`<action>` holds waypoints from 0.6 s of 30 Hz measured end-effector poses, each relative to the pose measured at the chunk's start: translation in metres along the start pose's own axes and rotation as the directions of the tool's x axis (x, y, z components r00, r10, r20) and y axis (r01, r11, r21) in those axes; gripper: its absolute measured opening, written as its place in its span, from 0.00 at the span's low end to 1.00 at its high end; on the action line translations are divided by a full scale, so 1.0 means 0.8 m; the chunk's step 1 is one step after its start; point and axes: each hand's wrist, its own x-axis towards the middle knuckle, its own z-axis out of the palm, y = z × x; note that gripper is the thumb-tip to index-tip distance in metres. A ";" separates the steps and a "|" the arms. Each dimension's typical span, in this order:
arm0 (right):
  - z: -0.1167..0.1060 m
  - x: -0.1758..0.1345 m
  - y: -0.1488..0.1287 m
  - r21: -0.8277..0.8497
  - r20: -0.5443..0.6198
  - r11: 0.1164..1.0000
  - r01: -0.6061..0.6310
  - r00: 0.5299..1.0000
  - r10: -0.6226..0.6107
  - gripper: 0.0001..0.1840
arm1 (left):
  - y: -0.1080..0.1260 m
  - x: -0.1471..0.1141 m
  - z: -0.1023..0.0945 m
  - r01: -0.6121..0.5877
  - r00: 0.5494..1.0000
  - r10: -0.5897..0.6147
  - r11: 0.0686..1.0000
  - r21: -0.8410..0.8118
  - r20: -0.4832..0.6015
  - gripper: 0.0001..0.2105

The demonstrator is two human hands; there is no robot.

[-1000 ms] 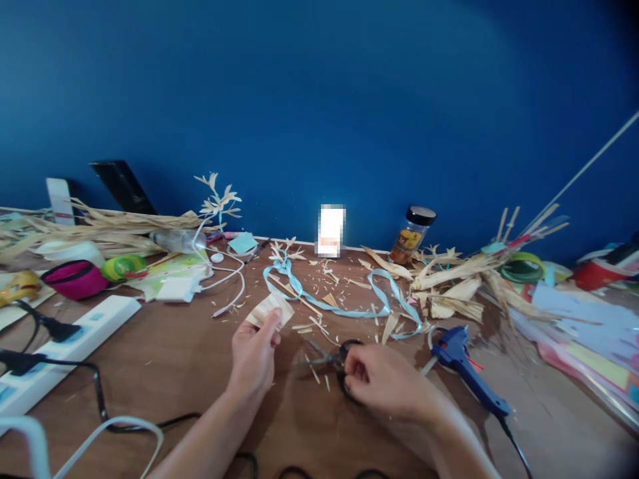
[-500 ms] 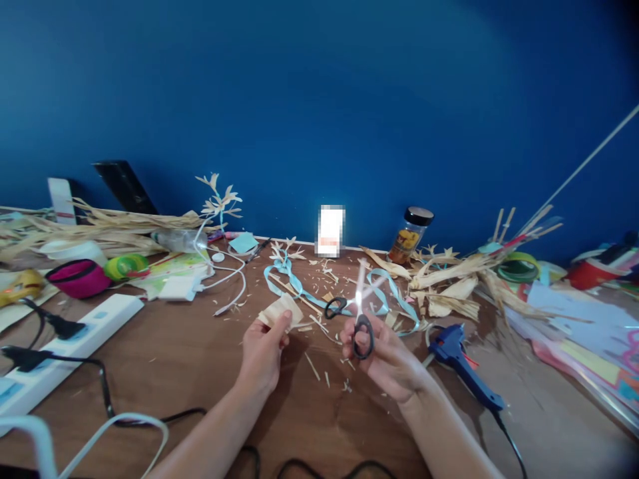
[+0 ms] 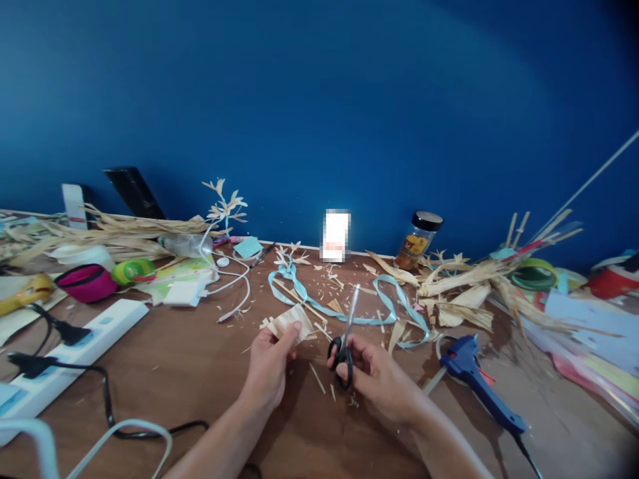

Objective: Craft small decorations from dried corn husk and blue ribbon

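Between thumb and fingers, my left hand (image 3: 272, 362) pinches a pale piece of dried husk (image 3: 294, 320), with short strips sticking out on its left side. My right hand (image 3: 379, 376) holds a pair of black-handled scissors (image 3: 349, 332), fingers in the loops. Their blades point up and away and look closed together, apart from the husk. Beyond both hands, a light blue ribbon (image 3: 359, 320) winds across the table among scattered husk scraps. One husk flower (image 3: 289, 256) lies at the ribbon's left end.
A blue glue gun (image 3: 482, 382) lies right of my right hand. On the left are a white power strip (image 3: 107, 339) and a pink pouch (image 3: 87, 283). Against the blue wall stand a lidded jar (image 3: 418, 241) and a bright blurred rectangle (image 3: 336, 235). Dried husks (image 3: 464, 293) are heaped at right.
The scissors' blades have gone from spread apart to closed, and my right hand has turned and lowered slightly. My left hand still grips the husk. The whole view has shifted a little.
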 end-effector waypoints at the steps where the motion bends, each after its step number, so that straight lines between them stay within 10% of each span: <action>1: 0.000 0.000 0.003 -0.051 -0.033 0.999 -0.007 0.999 0.005 0.08 | 0.000 0.000 0.000 0.004 1.000 -0.004 1.000 0.000 -0.003 0.15; 8: 0.003 -0.002 0.007 -0.186 -0.095 0.982 -0.035 0.995 0.017 0.27 | 0.006 -0.001 0.001 0.005 0.999 -0.006 1.000 -0.006 -0.051 0.12; 18: 0.000 0.002 0.017 0.068 0.005 0.992 -0.105 0.994 0.105 0.23 | 0.010 0.004 0.001 -0.016 0.994 0.014 1.000 -0.019 -0.104 0.17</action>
